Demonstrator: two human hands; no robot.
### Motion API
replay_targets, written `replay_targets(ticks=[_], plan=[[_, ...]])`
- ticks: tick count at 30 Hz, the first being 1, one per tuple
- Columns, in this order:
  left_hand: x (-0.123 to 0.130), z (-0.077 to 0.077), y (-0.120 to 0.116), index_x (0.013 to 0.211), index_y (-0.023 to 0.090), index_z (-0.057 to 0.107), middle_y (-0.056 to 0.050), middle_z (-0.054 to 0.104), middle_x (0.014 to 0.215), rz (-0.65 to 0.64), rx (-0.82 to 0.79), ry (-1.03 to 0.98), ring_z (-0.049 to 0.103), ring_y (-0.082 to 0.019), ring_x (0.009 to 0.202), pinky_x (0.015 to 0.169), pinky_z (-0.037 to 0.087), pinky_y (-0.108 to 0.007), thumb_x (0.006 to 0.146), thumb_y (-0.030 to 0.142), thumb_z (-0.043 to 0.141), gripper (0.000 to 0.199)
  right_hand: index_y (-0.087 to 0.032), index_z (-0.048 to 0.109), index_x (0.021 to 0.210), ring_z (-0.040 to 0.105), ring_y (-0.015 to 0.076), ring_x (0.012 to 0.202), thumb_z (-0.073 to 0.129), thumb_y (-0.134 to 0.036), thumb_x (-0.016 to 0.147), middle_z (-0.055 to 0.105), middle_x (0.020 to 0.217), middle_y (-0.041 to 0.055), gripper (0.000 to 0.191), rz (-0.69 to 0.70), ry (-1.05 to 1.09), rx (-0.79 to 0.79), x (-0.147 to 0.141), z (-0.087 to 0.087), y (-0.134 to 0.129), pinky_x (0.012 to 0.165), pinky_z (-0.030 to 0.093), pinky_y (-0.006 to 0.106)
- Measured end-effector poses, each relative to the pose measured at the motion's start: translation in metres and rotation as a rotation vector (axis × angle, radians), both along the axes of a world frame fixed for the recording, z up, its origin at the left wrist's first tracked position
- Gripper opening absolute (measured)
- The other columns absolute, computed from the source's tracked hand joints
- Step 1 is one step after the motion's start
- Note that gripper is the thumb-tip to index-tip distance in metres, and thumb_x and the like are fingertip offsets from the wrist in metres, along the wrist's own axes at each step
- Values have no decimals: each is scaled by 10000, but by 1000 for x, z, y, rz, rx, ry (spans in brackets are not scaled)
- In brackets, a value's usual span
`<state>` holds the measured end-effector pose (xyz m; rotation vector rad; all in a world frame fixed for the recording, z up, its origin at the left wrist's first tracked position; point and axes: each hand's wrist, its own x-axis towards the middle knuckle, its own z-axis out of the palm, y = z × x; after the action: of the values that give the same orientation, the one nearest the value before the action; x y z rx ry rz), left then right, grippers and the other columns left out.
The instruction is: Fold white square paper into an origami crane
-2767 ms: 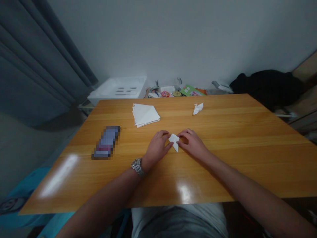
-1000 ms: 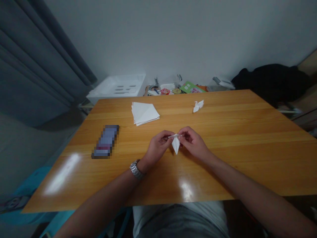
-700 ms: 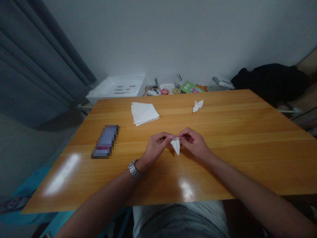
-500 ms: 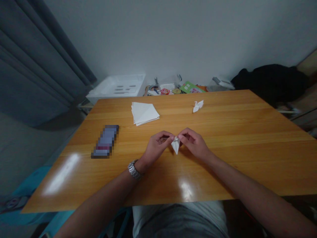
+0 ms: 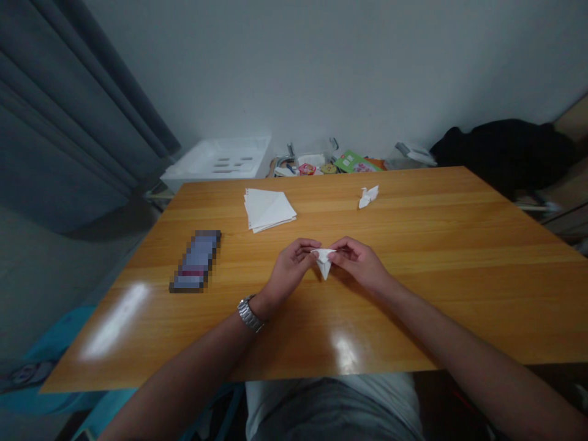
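Note:
A small piece of folded white paper [image 5: 324, 264], wide at the top and pointed toward me, is pinched between both hands just above the table. My left hand [image 5: 297, 260], with a metal watch [image 5: 250, 313] on its wrist, grips the paper's left corner between thumb and fingers. On the other side, my right hand [image 5: 358, 260] holds the right corner in the same kind of pinch. Some fingertips are hidden behind the paper. Farther back on the table stands a finished-looking white paper crane [image 5: 369, 196].
A stack of white paper sheets [image 5: 269, 210] lies back left on the wooden table [image 5: 436, 245]. A phone [image 5: 196, 260], blurred out, lies at the left. Behind the table are a white plastic tray [image 5: 220, 160], a green booklet [image 5: 356, 162] and a dark cloth heap [image 5: 500, 153].
The folded paper's upper part has been spread wider, and its top edge now shows as a broad band. My fingers have moved slightly apart along it.

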<state>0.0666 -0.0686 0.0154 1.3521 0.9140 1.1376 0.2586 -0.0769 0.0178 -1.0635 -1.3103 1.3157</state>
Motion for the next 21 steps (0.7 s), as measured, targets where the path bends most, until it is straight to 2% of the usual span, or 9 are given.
replay_targets(ticks=[9, 16, 21], plan=[[-2, 0, 0, 957, 129, 703, -68, 730, 877, -40, -85, 21, 679, -163, 779, 752, 562, -282, 866, 443, 710, 327, -197, 664, 850, 631, 157, 736, 822, -450, 747, 696, 789, 8, 316, -8, 72, -36, -1, 2, 0, 726, 526, 303], [-4, -7, 0, 919, 132, 696, -61, 721, 853, -50, -83, -9, 670, -145, 761, 752, 551, -262, 882, 440, 701, 310, -189, 676, 814, 613, 137, 712, 809, -416, 772, 677, 768, -2, 266, 15, 122, -59, 1, 1, 0, 709, 508, 278], [0, -2, -2, 912, 131, 683, -51, 719, 822, -22, -74, 27, 678, -150, 731, 717, 559, -263, 879, 435, 698, 307, -188, 674, 818, 614, 140, 712, 801, -424, 778, 672, 769, -2, 272, 16, 120, -51, 0, 2, 0, 708, 515, 283]])
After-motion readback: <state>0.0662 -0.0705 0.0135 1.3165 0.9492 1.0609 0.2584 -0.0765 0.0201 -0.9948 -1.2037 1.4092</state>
